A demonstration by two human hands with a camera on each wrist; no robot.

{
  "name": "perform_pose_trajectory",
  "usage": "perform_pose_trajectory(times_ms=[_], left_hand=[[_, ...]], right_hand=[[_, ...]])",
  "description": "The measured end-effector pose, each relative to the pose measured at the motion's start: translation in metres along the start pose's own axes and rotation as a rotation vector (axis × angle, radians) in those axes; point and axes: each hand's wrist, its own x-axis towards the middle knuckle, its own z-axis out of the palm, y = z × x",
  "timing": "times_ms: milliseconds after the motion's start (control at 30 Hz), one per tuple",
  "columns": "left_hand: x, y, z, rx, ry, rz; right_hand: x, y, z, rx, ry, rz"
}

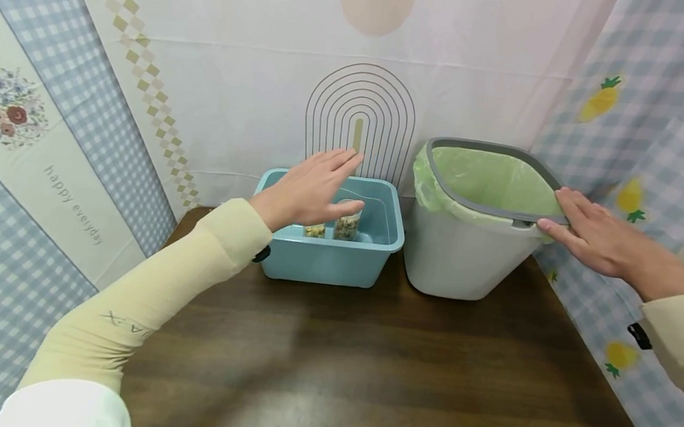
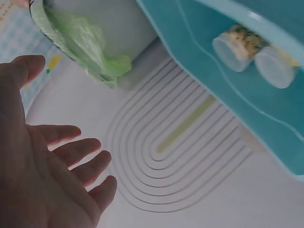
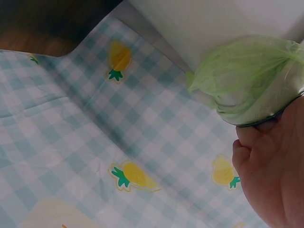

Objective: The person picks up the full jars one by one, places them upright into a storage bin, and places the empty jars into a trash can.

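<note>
My left hand (image 1: 320,187) hovers over a light blue plastic basin (image 1: 328,264), its fingers extended and nothing held. In the left wrist view the palm of that hand (image 2: 52,175) shows with the fingers spread apart. Inside the basin stand two clear containers with whitish lids; one is the jar of mixed bits (image 1: 346,228), the other the jar with yellowish contents (image 1: 315,230), partly hidden by the hand. My right hand (image 1: 596,234) rests on the grey rim (image 1: 485,210) of a white trash can (image 1: 449,256), at its right corner. A green bag (image 1: 492,175) lines the can.
Both containers stand on a dark brown wooden table (image 1: 335,366), side by side near its back edge. A patterned white cloth (image 1: 238,107) hangs behind them. Blue checked cloth (image 1: 603,148) with pineapples hangs at the right, and more checked cloth (image 1: 58,16) at the left.
</note>
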Motion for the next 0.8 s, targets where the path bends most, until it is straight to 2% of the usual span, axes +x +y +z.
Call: perform_pose_trajectory(times_ms=[433, 800], left_hand=[[-0.051, -0.036, 0.042, -0.005, 0.0, -0.072], [-0.079, -0.059, 0.067, 0.015, -0.008, -0.157]], right_hand=[[-0.003, -0.002, -0.001, -0.007, -0.023, 0.022], [-0.003, -0.001, 0.002, 0.007, -0.006, 0.014]])
